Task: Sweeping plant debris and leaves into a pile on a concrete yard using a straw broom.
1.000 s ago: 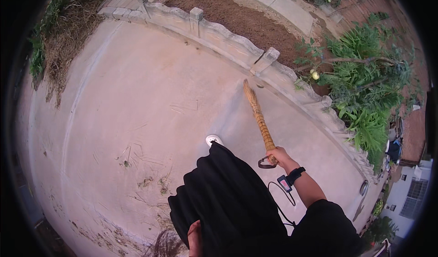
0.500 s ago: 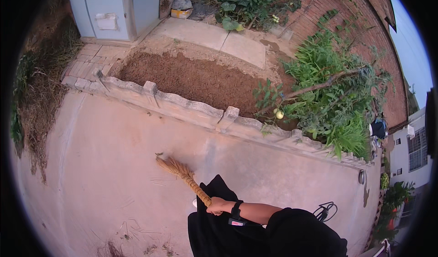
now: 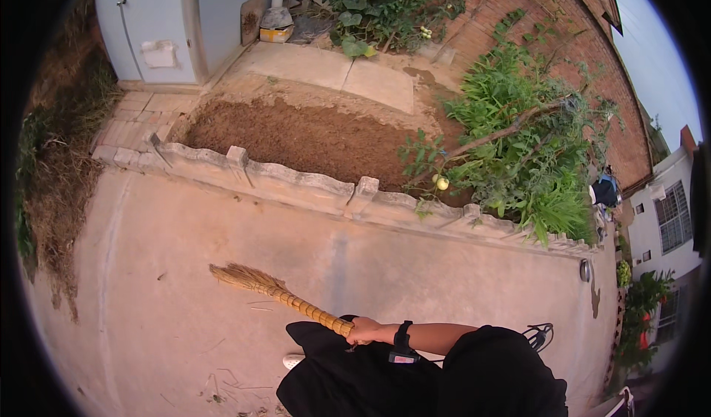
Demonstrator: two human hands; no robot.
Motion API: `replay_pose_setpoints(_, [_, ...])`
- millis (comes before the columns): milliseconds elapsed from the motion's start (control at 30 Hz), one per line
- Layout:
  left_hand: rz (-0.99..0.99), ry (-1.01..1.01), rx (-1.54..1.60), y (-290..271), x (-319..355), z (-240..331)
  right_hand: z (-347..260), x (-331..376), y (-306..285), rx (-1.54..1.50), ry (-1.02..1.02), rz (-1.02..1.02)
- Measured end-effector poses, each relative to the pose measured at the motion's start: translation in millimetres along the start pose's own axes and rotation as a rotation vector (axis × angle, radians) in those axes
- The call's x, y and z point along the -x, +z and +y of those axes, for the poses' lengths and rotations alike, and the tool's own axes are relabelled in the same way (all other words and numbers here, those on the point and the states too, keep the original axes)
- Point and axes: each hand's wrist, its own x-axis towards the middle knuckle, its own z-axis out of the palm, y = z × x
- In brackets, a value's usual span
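My right hand (image 3: 361, 330) is closed around the handle end of a straw hand broom (image 3: 296, 300). The broom slants up and to the left, its bristles fanned out over the concrete ground (image 3: 170, 224). Whether the bristle tips touch the ground I cannot tell. A dark band with a small device is on my right wrist. Scattered dry stalks (image 3: 226, 384) lie on the concrete below the bristles. My left hand does not show.
A low pale wall (image 3: 296, 178) edges a bed of bare brown soil (image 3: 289, 135). Leafy plants (image 3: 518, 143) lean over the wall at right. Dry weeds (image 3: 63, 217) line the left side. A black cable (image 3: 539, 335) lies on the ground beside my right arm.
The broom's bristles have swung left and slightly down, so the broom now lies flatter. My right hand has shifted a little to the right, still holding it. The whole view has tilted slightly.
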Motion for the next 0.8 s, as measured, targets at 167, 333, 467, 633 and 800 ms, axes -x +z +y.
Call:
replay_pose_setpoints(167, [-0.039, 0.015, 0.003, -31.6, -2.8, 5.4, 9.5, 2.9, 18.5, -0.344, 0.237, -0.009])
replay_pose_setpoints(333, [-0.053, 0.017, -0.001, -73.2, -11.2, 13.8, -12.3, -47.1, 95.1, -0.893, 0.254, -0.065])
replay_pose_setpoints(467, [-0.057, 0.005, -0.013, -101.7, -16.2, 19.2, -64.7, -74.5, 211.4, -0.812, 0.196, -0.375])
replay_pose_setpoints(633, [-0.055, -0.001, -0.027, -130.5, -20.4, 32.9, -81.7, -139.1, 293.0, -0.756, -0.337, -0.814])
replay_pose_setpoints(800, [-0.059, 0.011, -0.037, -153.8, -21.4, 45.5, -170.9, -72.9, 259.2, -0.521, -0.428, -0.6])
